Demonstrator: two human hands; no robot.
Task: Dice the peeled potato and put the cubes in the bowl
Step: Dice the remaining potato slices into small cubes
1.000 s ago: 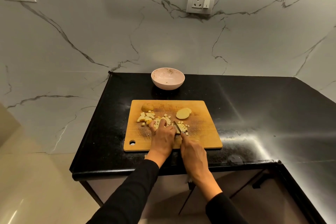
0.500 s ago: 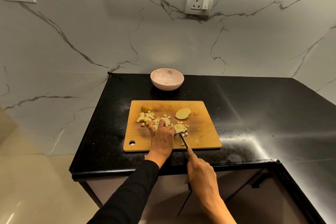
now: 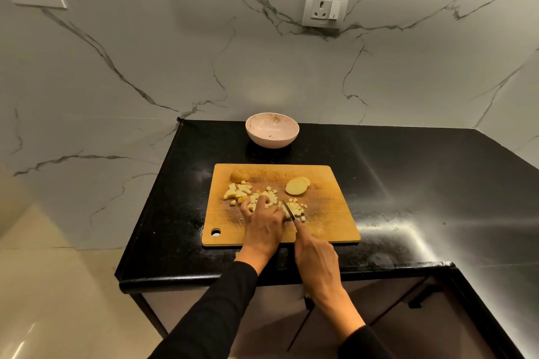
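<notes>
On a wooden cutting board [image 3: 326, 207] lie several pale potato cubes [image 3: 237, 192], two round potato slices [image 3: 297, 185] and a potato end piece [image 3: 239, 175]. My left hand [image 3: 262, 221] presses down on potato pieces at the board's middle, fingers curled over them. My right hand [image 3: 316, 256] grips a knife [image 3: 289, 211] whose blade lies in the cut pieces just right of my left fingers. A pink bowl [image 3: 272, 130] stands behind the board, almost empty.
The board lies on a black stone counter [image 3: 408, 183] that runs off to the right. A marble wall with two sockets [image 3: 324, 7] rises behind. The counter's left edge drops to a pale floor [image 3: 43, 285].
My right hand drew the knife back toward me, then pushed it forward again into the potato pieces. My left hand stayed on the pieces.
</notes>
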